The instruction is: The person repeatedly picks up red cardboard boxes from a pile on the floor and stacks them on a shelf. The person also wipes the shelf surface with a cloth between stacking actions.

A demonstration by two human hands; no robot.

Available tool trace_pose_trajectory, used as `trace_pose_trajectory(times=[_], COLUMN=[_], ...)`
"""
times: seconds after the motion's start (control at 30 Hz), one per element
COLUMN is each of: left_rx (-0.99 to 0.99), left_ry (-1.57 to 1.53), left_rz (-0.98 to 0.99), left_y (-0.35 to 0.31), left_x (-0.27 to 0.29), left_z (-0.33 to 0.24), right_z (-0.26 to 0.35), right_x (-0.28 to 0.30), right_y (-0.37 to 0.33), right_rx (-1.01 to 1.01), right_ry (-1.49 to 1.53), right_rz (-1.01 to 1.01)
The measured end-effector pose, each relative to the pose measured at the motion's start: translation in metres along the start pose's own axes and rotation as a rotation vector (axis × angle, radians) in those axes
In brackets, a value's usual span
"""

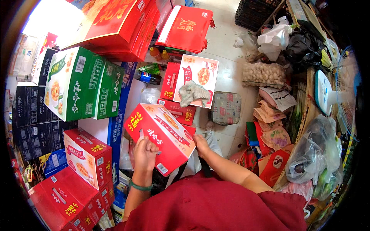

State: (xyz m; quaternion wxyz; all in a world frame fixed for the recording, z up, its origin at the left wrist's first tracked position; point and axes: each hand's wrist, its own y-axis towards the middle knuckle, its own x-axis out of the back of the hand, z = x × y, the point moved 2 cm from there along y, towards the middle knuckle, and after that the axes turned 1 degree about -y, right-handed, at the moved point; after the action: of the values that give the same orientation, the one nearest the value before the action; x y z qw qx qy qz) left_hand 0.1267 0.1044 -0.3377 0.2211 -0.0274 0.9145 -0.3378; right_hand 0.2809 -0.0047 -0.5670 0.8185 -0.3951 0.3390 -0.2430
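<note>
In front of my body a red and white carton (163, 136) with food pictures on one face is held tilted. My left hand (145, 153) is closed in a fist around a small grey strip, apparently the carton's carry handle, on its red face. My right hand (201, 145) is on the carton's right edge, with some fingertips hidden behind it. Just beyond lies a similar white-faced carton (196, 73), and a crumpled knitted work glove (193, 93) rests on top of it. More red cartons (184, 112) are partly hidden below the one I hold.
Green cartons (77, 84) and stacked red cartons (86, 161) stand on the left. Red gift bags (185, 29) are piled at the back. A patterned stool cushion (226, 108) sits on the tiled floor. Along the right are a mesh sack (264, 74), plastic bags (312, 150) and a fan (347, 84).
</note>
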Motion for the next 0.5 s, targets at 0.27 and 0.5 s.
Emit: trace_pose_trajectory(times=[0.27,0.5], left_rx=[0.033,0.007], left_ry=[-0.117,-0.287], left_rz=[-0.145,-0.214], left_y=[0.093,0.144], left_x=[0.020,0.021], left_z=[0.060,0.087], right_z=[0.013,0.035], right_x=[0.002,-0.022], right_y=[0.002,-0.005], right_rx=[-0.204,-0.188], right_ry=[-0.162,-0.174], right_rz=[0.072,0.224])
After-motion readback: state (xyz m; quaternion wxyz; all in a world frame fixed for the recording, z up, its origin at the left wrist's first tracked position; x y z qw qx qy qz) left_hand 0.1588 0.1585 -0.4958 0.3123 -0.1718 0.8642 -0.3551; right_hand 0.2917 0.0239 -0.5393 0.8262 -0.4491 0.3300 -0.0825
